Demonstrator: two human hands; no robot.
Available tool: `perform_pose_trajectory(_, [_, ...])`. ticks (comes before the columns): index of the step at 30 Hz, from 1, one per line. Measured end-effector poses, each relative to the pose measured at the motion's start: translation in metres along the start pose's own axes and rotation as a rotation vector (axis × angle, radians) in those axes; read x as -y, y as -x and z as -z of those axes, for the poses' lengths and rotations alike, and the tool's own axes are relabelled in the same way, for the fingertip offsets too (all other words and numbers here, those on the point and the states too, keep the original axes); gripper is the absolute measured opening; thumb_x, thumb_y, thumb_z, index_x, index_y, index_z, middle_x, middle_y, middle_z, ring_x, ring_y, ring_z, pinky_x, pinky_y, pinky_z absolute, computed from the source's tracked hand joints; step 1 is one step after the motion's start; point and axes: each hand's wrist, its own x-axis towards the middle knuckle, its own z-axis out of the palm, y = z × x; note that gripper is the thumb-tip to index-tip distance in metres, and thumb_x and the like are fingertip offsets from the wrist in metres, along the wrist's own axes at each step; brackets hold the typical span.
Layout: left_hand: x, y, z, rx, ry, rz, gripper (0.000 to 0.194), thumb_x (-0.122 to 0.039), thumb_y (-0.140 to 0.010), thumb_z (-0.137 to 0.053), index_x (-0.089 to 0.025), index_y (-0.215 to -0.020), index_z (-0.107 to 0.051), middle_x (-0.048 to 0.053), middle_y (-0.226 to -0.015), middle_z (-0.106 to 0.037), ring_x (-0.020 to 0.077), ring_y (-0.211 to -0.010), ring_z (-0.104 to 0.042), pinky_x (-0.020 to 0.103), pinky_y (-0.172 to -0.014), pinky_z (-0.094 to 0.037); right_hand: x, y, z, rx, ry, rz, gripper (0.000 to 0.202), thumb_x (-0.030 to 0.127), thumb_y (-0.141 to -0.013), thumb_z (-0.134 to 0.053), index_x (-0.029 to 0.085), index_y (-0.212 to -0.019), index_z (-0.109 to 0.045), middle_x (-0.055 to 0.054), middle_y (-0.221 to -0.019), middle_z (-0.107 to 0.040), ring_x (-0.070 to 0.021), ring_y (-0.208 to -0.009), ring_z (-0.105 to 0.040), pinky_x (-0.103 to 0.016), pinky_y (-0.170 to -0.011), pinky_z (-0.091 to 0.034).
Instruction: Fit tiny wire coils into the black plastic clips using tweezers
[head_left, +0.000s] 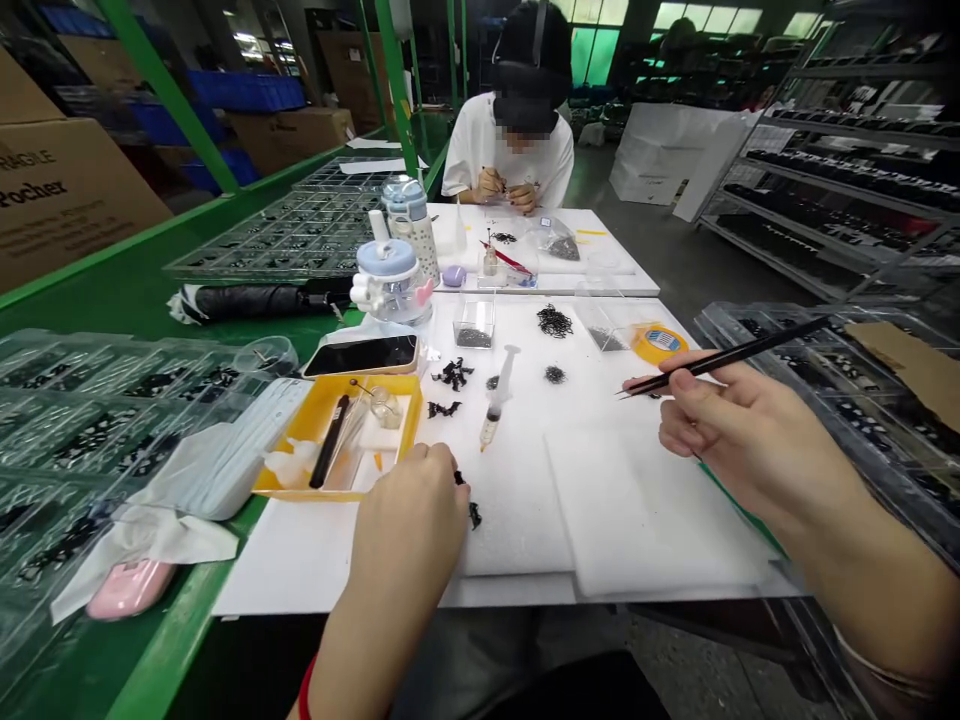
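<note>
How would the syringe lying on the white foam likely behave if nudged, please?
The syringe looks stiff and probably light, being slim clear plastic. Its round barrel might roll a little, though the wider plunger end could check it.

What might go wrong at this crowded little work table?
The clear plastic syringe lies loose near the left hand; a bump could roll it or perhaps leak something onto the white foam sheet. The loose pile of tiny black parts has no box around it, so a brush could scatter it. The right hand holds slim black tweezers, whose fine tips might scratch or flick a part.
</note>
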Motion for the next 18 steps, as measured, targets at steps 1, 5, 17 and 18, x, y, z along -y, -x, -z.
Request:
perform_pose_trajectory(1, [-0.001, 0.000, -0.001, -0.001, 0.010, -0.006, 0.012, -0.018, -0.084, -0.051, -0.013, -0.090, -0.059, 0.007, -0.086, -0.064, 0.0200, -0.079, -0.061, 0.034, -0.067, -0.046, 0.002, 0.002, -0.006, 0.030, -0.051, -0.047, 0.026, 0.041, -0.076, -0.065, 0.021, -0.086, -0.052, 0.000, -0.069, -0.053, -0.0053, -0.047, -0.035, -0.021, -0.043, -0.033])
perform_pose_trajectory(5, [-0.002, -0.002, -0.004, -0.019, 0.128, -0.053, 0.010, -0.012, -0.083, -0.049, -0.015, -0.087, -0.057, 0.001, -0.075, -0.059, 0.0171, -0.071, -0.057, 0.032, -0.065, -0.043, 0.002, -0.010, -0.030, 0.093, -0.160, -0.207, 0.024, 0.037, -0.080, -0.060, 0.016, -0.085, -0.050, -0.005, -0.089, -0.060, -0.0011, -0.046, -0.031, -0.018, -0.042, -0.034])
perform_pose_trajectory(17, [-0.038, 0.021, -0.022, 0.456, 1.195, -0.183, 0.008, -0.020, -0.073, -0.057, -0.019, -0.078, -0.064, -0.003, -0.063, -0.056, 0.0081, -0.054, -0.049, 0.016, -0.050, -0.037, -0.053, -0.078, -0.093, 0.142, 0.151, -0.057, 0.024, 0.027, -0.089, -0.051, 0.010, -0.106, -0.053, -0.002, -0.085, -0.057, -0.0068, -0.067, -0.055, -0.022, -0.063, -0.051])
perform_pose_trajectory(18, [-0.041, 0.020, -0.024, 0.510, 1.257, -0.160, 0.008, -0.019, -0.072, -0.058, -0.019, -0.078, -0.063, -0.004, -0.059, -0.053, 0.0066, -0.051, -0.045, 0.015, -0.048, -0.035, -0.056, -0.078, -0.093, 0.146, 0.167, -0.039, 0.024, 0.027, -0.089, -0.051, 0.010, -0.106, -0.053, -0.002, -0.085, -0.057, -0.0071, -0.068, -0.055, -0.023, -0.065, -0.051])
